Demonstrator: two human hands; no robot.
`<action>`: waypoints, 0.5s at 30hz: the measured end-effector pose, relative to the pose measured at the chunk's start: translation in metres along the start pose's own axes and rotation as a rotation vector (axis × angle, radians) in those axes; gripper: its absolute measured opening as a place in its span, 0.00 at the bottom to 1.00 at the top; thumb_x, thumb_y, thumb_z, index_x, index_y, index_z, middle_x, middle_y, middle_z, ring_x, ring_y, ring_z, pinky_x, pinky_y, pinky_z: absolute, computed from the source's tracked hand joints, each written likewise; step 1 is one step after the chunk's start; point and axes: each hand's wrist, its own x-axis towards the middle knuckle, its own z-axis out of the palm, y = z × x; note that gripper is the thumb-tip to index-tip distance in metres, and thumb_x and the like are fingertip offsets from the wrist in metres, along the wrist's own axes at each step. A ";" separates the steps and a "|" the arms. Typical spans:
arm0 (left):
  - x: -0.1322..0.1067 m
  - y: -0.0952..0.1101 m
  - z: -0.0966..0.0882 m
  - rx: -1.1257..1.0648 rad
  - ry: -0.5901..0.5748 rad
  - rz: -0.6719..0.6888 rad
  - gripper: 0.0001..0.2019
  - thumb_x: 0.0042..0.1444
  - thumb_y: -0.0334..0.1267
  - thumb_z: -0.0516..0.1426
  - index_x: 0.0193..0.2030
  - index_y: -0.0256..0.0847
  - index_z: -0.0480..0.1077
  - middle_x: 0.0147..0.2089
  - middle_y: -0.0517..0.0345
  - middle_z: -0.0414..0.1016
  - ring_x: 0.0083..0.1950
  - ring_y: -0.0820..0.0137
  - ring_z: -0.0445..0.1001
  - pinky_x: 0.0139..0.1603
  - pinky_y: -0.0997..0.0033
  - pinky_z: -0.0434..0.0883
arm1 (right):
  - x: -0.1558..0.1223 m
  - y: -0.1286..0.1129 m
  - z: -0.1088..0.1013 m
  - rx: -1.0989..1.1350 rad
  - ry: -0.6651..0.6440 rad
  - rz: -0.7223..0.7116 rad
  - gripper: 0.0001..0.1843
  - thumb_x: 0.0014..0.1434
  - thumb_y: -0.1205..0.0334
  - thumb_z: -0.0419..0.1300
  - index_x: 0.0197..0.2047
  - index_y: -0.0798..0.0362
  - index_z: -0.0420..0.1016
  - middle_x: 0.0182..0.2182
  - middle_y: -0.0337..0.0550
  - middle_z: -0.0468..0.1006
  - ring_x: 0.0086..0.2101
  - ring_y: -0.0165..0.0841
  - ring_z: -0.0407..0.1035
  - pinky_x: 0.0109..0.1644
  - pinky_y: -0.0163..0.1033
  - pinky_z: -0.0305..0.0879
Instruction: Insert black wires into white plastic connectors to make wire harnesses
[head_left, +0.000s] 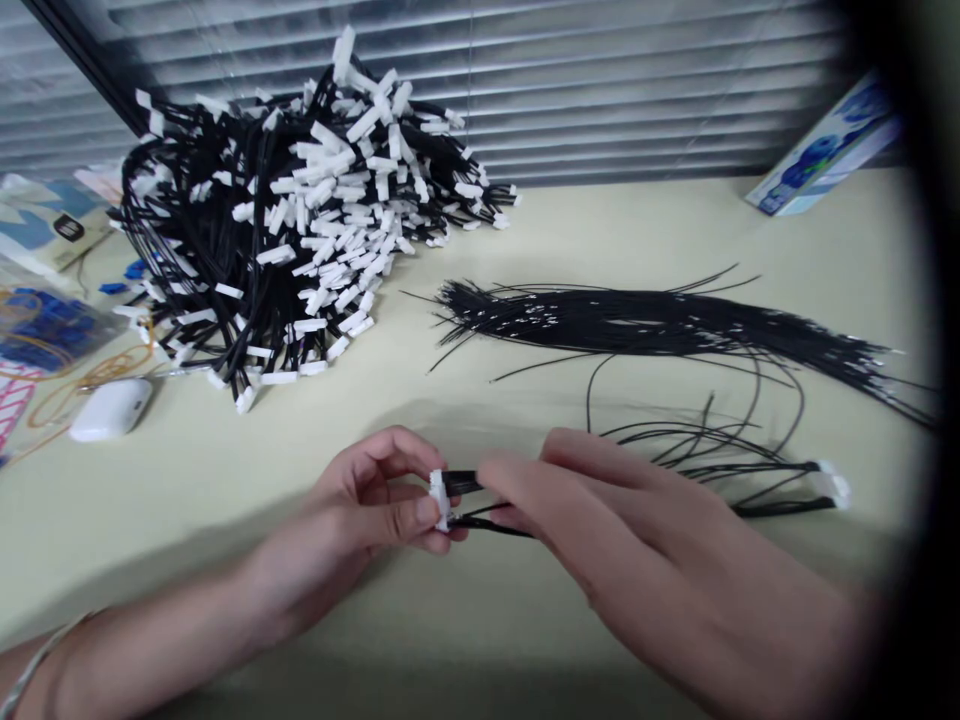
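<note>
Here, both hands [375, 500] pinch a blocky white plastic connector [439, 498] w/ thin black wires [487, 523].

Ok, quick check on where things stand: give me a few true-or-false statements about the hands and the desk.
1. The left hand pinches a white connector. True.
2. The right hand lies empty and flat on the desk. False: its fingers grip the black wires that run into that connector.
3. The big pile of cables with white connectors lies at the far left, by the blinds. True.
4. The loose wire bundle carries white connectors all along it. False: none show on it.
5. The small white rounded object lies right of the hands. False: it lies to their left.
</note>
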 end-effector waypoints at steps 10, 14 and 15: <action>-0.002 -0.001 -0.001 0.052 0.018 -0.032 0.08 0.50 0.30 0.62 0.37 0.40 0.69 0.33 0.60 0.72 0.33 0.75 0.73 0.34 0.78 0.68 | -0.005 0.004 0.004 0.154 -0.095 0.039 0.11 0.56 0.79 0.50 0.31 0.57 0.69 0.26 0.36 0.66 0.25 0.26 0.59 0.32 0.34 0.55; -0.001 0.000 -0.001 0.074 0.025 -0.032 0.08 0.51 0.31 0.62 0.37 0.40 0.69 0.33 0.59 0.72 0.33 0.75 0.72 0.34 0.78 0.68 | -0.005 0.005 0.005 0.177 -0.122 0.093 0.12 0.57 0.79 0.49 0.31 0.58 0.70 0.26 0.37 0.66 0.25 0.27 0.59 0.30 0.34 0.54; -0.001 0.000 -0.001 0.078 0.028 -0.035 0.08 0.51 0.31 0.62 0.37 0.40 0.69 0.33 0.59 0.72 0.33 0.75 0.72 0.34 0.78 0.68 | -0.004 0.005 0.005 0.177 -0.124 0.098 0.12 0.57 0.79 0.49 0.31 0.58 0.70 0.26 0.37 0.66 0.25 0.27 0.59 0.30 0.35 0.54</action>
